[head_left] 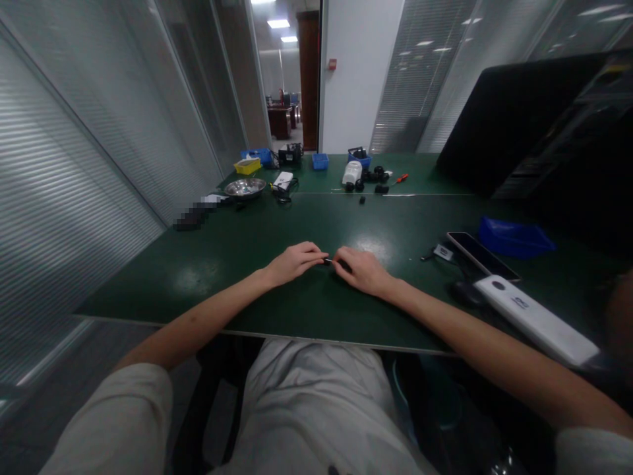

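Note:
Both hands meet low over the green table (257, 251), near its front edge. My left hand (297, 260) is closed, its fingertips pinching a small dark piece with a thin pale tip (328, 260). From the other side my right hand (364, 269) is closed too, its thumb and forefinger at the pale end of that piece. The piece is too small to name, and the fingers cover part of it. Whether the right fingers hold a separate part cannot be made out.
A steel bowl (246, 189), a yellow bin (247, 165) and a white box with cables (283, 181) stand back left. Behind my hands lie a white device (352, 173), black parts and a red-handled screwdriver (402, 178). A phone (482, 256), blue tray (517, 237) and long white device (537, 318) lie right.

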A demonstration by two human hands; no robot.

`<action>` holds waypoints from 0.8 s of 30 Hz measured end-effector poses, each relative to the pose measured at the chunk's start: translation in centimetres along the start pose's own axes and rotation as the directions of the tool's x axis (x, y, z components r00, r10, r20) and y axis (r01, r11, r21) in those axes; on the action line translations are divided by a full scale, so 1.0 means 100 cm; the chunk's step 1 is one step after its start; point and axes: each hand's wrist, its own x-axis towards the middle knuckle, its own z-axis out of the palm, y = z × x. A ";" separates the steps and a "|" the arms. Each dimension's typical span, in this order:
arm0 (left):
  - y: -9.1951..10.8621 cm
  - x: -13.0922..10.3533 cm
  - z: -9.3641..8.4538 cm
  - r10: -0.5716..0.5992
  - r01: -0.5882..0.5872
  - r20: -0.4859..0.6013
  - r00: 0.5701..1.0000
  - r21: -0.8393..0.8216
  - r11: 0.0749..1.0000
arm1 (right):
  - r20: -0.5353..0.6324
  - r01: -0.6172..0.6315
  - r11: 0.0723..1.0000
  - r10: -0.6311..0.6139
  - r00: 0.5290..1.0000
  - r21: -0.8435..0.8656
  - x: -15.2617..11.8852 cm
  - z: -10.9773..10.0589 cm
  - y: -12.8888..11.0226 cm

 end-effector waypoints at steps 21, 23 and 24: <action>-0.017 0.007 -0.004 -0.185 0.187 -0.113 0.976 0.003 0.982 | 0.089 0.039 0.995 -0.031 0.996 -0.090 0.003 0.000 -0.002; -0.020 0.007 -0.002 -0.159 0.162 -0.057 0.986 0.049 0.986 | 0.090 0.035 0.996 -0.027 0.996 -0.088 0.003 0.000 -0.002; -0.021 0.006 -0.002 -0.142 0.144 -0.029 0.989 0.074 0.987 | 0.091 0.033 0.996 -0.026 0.996 -0.086 0.003 0.000 -0.002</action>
